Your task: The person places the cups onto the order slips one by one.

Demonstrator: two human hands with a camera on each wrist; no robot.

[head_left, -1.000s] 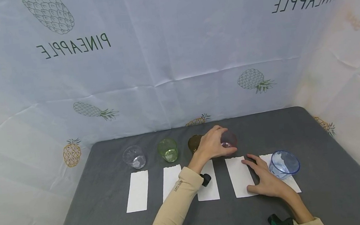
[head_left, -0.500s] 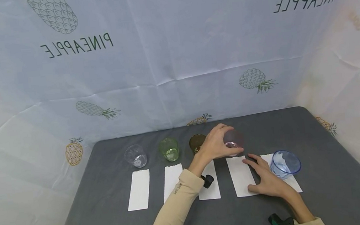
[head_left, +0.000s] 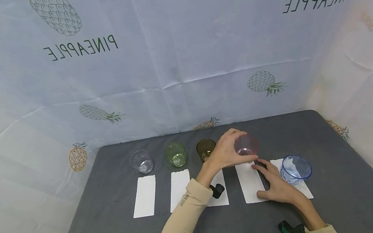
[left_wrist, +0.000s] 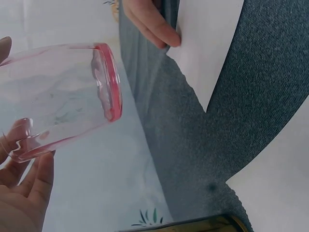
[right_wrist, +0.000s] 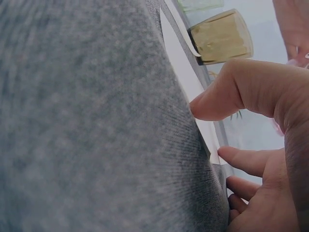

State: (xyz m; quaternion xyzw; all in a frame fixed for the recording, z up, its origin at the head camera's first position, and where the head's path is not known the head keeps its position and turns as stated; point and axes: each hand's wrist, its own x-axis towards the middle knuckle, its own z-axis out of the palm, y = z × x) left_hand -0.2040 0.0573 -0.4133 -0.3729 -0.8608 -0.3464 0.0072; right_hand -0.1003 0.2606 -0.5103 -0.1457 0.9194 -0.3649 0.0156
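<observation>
Coarse grey fabric (head_left: pixel 109 204) lay beneath a flat white paper strip (head_left: pixel 248 179), ragged at its far end. The right hand (head_left: pixel 276 186), fingers loosely spread, touched it; the left hand (head_left: pixel 224 151) grasped a round, see-through pink glass (left_wrist: pixel 67 94) near that end.

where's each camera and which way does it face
Head: head-worn, facing forward and down at the table; left grip, right grip, forearms show.
Left wrist: worn there, facing the held pink tumbler; parts of both grips show.
Right wrist: worn there, facing a paper strip and brown tumbler; parts of both grips show.
Head and left wrist share the pink tumbler.
</observation>
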